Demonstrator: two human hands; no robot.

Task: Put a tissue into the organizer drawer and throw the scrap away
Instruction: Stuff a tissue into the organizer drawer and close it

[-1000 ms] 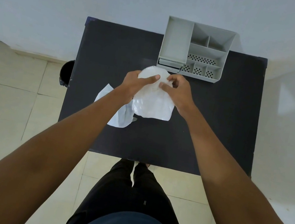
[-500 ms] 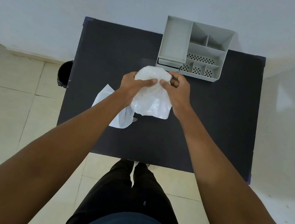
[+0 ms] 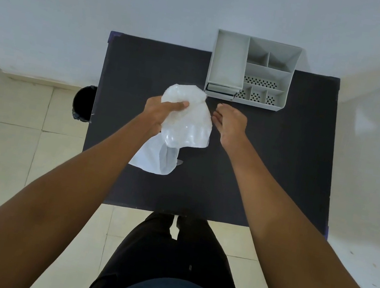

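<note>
- crinkled clear plastic, a wrapper [image 3: 188,120], is bunched in the left hand [image 3: 161,111], which holds it up over the black table [image 3: 268,170].
- left fingers are curled tight around the upper part of the wrapper, thumb [image 3: 179,104] pressed across its front; the lower part hangs loose below the grip.
- right hand [image 3: 232,123] sits just to the right of the wrapper, close to it, whether touching its edge i cannot tell.
- right fingers are loosely spread and slightly bent, pointing toward the wrapper, closed on nothing.
- white tissue [image 3: 153,157] lies flat on the table below the wrapper, partly hidden behind the left forearm and seen in part through the clear plastic.
- grey organizer [image 3: 266,81] stands at the far edge of the table, beyond the right hand and apart from it.
- its top has a long tray on the left and smaller compartments on the right, some with perforated floors.
- drawer [image 3: 221,90] shows as a dark slot low on the organizer's front left; how far it is pulled out i cannot tell.
- black bin [image 3: 84,102] stands on the tiled floor, just off the table's left edge.
- both forearms reach in from the bottom corners, and the person's dark trousers show below the near table edge.
</note>
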